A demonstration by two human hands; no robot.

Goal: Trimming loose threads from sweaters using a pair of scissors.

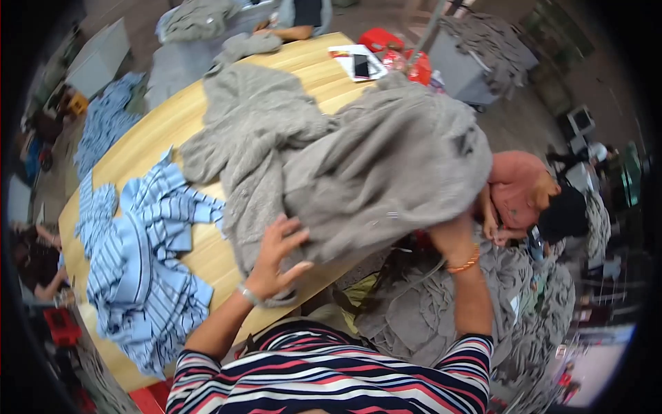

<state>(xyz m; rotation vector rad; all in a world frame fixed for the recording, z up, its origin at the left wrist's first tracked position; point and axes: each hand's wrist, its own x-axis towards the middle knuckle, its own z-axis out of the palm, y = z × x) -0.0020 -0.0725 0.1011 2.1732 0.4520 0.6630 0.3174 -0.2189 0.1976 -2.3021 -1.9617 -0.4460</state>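
A large grey knit garment (386,165) lies bunched over the right half of the wooden table, its right end raised and smeared by motion. My right hand (453,240), with an orange beaded bracelet at the wrist, grips the garment's near right edge; its fingers are partly hidden under the cloth. Spread fingers show on my left hand (277,257), which is beside the near left edge of the cloth and holds nothing. Another grey knit garment (258,114) is spread out behind and to the left, partly covered by the first.
Blue striped garments (148,255) lie on the left of the wooden table (227,276). A phone (360,66) rests on papers at the far edge, by red plastic bags (386,48). Grey garments (427,303) are heaped at right, where a person in orange (517,190) works.
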